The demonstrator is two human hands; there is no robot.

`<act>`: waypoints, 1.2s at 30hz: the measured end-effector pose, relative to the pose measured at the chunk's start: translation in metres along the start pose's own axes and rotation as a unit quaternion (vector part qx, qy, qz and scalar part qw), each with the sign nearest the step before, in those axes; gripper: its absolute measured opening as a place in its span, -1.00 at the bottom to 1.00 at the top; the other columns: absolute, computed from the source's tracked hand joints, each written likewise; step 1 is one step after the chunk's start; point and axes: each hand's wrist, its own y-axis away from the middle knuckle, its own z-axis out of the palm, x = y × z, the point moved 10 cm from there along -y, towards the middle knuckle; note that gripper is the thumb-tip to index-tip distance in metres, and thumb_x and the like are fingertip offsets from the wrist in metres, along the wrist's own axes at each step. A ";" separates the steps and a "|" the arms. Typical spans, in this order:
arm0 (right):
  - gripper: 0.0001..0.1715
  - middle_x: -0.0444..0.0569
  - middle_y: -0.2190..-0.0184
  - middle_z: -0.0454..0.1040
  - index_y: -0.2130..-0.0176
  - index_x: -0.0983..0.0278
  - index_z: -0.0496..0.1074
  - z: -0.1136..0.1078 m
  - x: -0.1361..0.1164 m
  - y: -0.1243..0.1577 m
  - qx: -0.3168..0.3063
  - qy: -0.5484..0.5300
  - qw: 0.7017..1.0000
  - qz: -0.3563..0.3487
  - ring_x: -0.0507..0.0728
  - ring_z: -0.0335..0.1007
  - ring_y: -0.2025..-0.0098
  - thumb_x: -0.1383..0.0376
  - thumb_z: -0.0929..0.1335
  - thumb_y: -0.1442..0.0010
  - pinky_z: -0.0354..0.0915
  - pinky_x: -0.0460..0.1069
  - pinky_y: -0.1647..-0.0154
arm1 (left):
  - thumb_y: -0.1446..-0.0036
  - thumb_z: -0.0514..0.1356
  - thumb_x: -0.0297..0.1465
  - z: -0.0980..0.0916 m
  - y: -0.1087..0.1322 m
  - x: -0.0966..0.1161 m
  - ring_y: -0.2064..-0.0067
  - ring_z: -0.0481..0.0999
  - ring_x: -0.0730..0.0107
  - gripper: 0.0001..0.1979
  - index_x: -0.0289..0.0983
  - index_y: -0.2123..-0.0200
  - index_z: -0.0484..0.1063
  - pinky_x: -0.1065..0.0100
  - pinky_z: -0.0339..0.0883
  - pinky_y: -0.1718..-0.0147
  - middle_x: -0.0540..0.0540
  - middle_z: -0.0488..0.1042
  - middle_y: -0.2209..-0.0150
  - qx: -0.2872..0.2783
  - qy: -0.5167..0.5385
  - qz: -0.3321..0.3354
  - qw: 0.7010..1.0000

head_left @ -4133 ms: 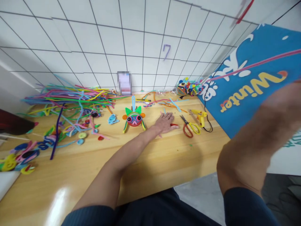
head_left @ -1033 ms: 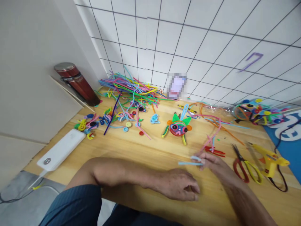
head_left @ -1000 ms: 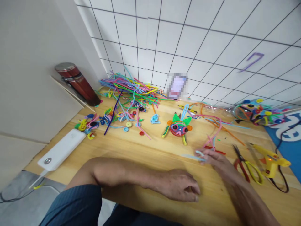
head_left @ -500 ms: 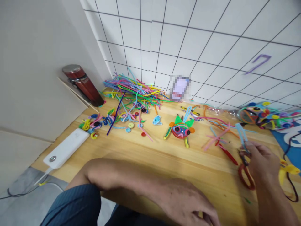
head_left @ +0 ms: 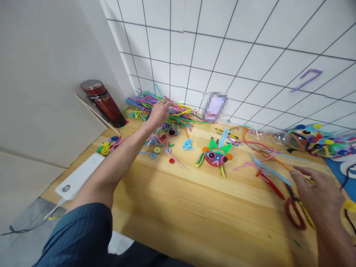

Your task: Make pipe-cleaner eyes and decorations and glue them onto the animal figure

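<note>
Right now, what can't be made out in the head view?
All head view:
Left hand: whether it grips the pipe cleaners; its own back hides this.
Scissors: part of the yellow handle, behind the right hand.
Yellow object: cut off by the right edge.
Phone-like device: screen text, pixelated.

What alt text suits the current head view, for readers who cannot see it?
A person's left hand is at a pile of colourful pipe cleaners; the right hand is beside red-and-yellow scissors on a wooden table. Between the hands is a pipe-cleaner face with green points.
</note>
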 end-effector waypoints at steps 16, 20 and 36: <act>-0.80 -0.03 0.12 0.68 0.16 0.11 0.58 -0.102 -0.279 -0.023 0.079 0.033 0.945 -0.316 0.16 0.59 0.00 0.18 0.34 -0.38 0.43 0.11 -0.11 | -0.33 0.16 -0.34 0.042 0.002 -0.074 -0.33 0.24 0.06 -0.62 -0.34 -0.16 0.40 0.02 0.08 -0.35 -0.24 0.38 -0.30 0.013 -0.073 0.008 0.997; -0.79 -0.03 0.13 0.66 0.12 0.20 0.57 -0.088 -0.336 -0.040 0.045 0.074 0.932 -0.352 0.14 0.57 0.00 0.21 0.34 -0.41 0.38 0.07 -0.10 | -0.29 0.18 -0.32 0.039 0.005 -0.075 -0.32 0.24 -0.01 -0.70 -0.35 -0.02 0.47 -0.03 0.13 -0.33 -0.29 0.37 -0.31 0.018 -0.058 -0.005 0.998; -0.71 0.00 0.10 0.63 0.13 0.24 0.58 0.071 -0.489 -0.057 -0.159 0.123 0.887 -0.415 0.32 0.52 -0.09 0.20 0.29 -0.39 0.40 0.20 -0.12 | -0.29 0.24 -0.35 0.035 0.011 -0.076 -0.28 0.31 0.04 -0.78 -0.27 0.03 0.50 0.06 0.19 -0.32 -0.22 0.39 -0.27 0.044 -0.024 -0.012 0.999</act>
